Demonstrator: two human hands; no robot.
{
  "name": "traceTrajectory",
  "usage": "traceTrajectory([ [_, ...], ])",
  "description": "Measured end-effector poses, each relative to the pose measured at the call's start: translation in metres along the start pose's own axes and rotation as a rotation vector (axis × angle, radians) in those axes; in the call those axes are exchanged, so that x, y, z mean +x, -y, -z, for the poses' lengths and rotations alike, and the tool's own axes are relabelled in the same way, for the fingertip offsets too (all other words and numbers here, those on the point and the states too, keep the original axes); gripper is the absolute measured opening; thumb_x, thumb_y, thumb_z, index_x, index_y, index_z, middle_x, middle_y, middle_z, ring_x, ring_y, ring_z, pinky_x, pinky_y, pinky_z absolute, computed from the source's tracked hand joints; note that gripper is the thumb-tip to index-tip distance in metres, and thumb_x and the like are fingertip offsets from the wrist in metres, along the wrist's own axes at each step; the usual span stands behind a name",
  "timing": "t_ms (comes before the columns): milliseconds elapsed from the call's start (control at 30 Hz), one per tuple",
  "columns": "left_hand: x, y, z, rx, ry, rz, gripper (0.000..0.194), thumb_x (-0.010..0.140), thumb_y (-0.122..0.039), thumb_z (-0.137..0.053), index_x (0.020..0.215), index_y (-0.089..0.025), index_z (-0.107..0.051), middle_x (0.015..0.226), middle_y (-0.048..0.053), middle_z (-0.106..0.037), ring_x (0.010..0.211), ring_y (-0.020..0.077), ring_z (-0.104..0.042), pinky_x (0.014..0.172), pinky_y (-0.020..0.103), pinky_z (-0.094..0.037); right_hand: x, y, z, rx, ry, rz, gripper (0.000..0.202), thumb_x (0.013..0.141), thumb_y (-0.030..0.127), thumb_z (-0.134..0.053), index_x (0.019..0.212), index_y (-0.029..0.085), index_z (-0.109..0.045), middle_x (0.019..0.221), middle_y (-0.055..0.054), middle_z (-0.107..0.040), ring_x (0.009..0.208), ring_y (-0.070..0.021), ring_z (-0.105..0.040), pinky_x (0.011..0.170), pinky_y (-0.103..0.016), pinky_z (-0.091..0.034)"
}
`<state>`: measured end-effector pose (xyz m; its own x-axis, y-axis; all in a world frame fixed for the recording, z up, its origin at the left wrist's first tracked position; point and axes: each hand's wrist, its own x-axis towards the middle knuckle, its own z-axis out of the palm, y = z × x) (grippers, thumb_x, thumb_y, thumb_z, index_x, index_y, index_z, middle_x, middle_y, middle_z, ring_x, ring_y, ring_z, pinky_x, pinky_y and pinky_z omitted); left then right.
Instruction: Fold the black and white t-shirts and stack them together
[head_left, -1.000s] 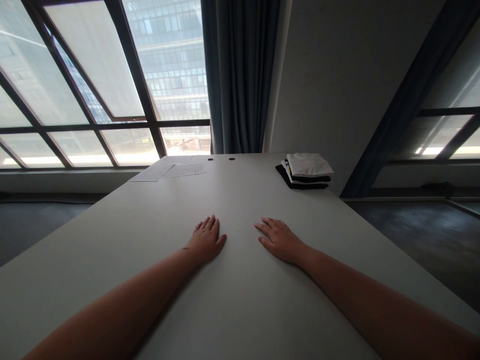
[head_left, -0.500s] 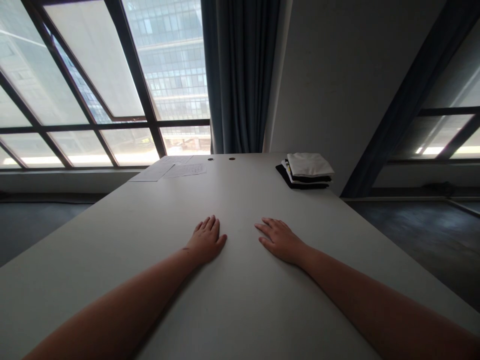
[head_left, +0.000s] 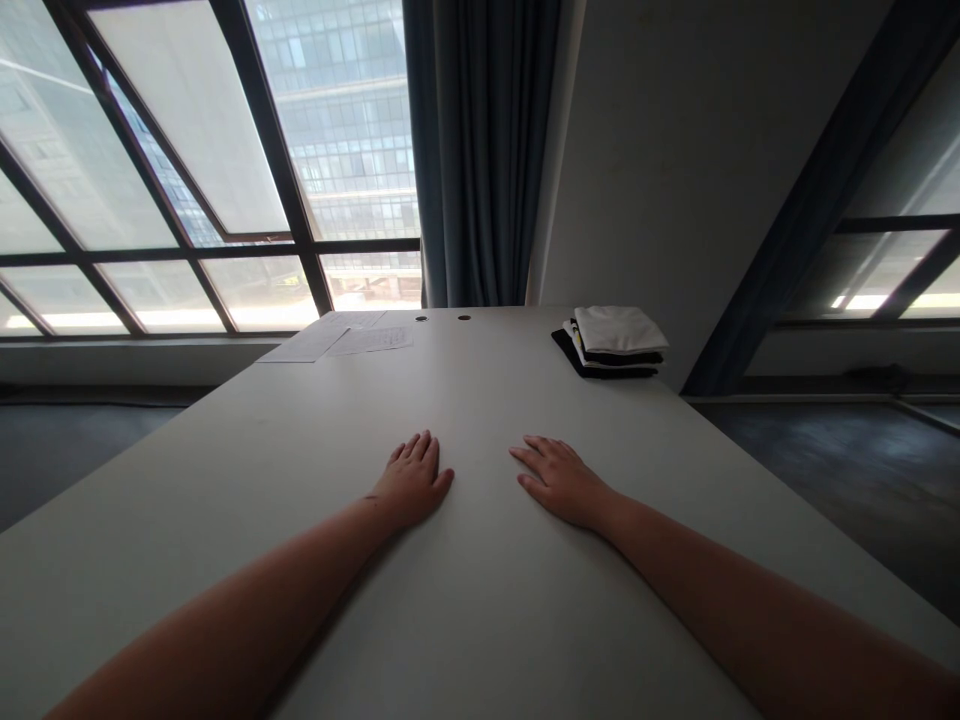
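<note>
My left hand [head_left: 414, 480] lies palm down on the white table [head_left: 480, 600], fingers stretched forward and thumb out to the right. A short way to its right, my right hand [head_left: 559, 480] also rests on the tabletop, its fingers spread and pointing left. Neither hand holds anything, and a gap of bare tabletop separates them. Beyond my right hand, at the far right of the table, sits a stack of folded cloth items [head_left: 611, 340], white on top with black and white layers beneath. Their exact kind is hidden by the folding.
Sheets of paper [head_left: 307, 346] lie at the table's far left, one with printing on it. Two round holes [head_left: 464, 318] sit near the far edge. Behind stand a dark blue curtain [head_left: 484, 150], windows [head_left: 187, 120] and a grey wall [head_left: 675, 150].
</note>
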<state>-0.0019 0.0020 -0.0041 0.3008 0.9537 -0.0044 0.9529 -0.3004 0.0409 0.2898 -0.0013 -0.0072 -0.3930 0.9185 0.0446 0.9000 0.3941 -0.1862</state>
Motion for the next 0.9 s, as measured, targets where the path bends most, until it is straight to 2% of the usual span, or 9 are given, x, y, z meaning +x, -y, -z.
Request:
traceTrajectory([
  [200, 0.0007, 0.0006, -0.0011, 0.002, 0.001, 0.004, 0.071, 0.106, -0.051, -0.034, 0.163, -0.009, -0.036, 0.173, 0.019, -0.025, 0.161, 0.0317, -0.021, 0.130, 0.046, -0.019, 0.0004, -0.0010, -0.0013, -0.003, -0.010, 0.007, 0.059, 0.102, 0.043, -0.047, 0.157, 0.022, -0.052, 0.164, -0.017, -0.044, 0.151, -0.0322, -0.038, 0.126, -0.051, -0.022],
  [567, -0.0005, -0.0015, 0.0026, 0.005, 0.020, 0.004, 0.072, 0.106, -0.050, -0.032, 0.163, -0.006, -0.035, 0.173, 0.019, -0.023, 0.162, 0.0325, -0.020, 0.130, 0.047, -0.018, 0.0003, -0.0008, -0.0006, 0.006, -0.006, 0.012, 0.060, 0.102, 0.043, -0.045, 0.157, 0.020, -0.053, 0.164, -0.018, -0.043, 0.151, -0.0331, -0.037, 0.126, -0.052, -0.022],
  [900, 0.0010, 0.0010, -0.0023, -0.009, -0.007, 0.000, 0.071, 0.105, -0.052, -0.033, 0.163, -0.010, -0.036, 0.173, 0.019, -0.025, 0.161, 0.0317, -0.021, 0.130, 0.047, -0.020, 0.0009, -0.0022, -0.0028, 0.010, -0.012, 0.007, 0.060, 0.102, 0.044, -0.045, 0.157, 0.022, -0.053, 0.165, -0.016, -0.044, 0.152, -0.0324, -0.037, 0.126, -0.052, -0.021],
])
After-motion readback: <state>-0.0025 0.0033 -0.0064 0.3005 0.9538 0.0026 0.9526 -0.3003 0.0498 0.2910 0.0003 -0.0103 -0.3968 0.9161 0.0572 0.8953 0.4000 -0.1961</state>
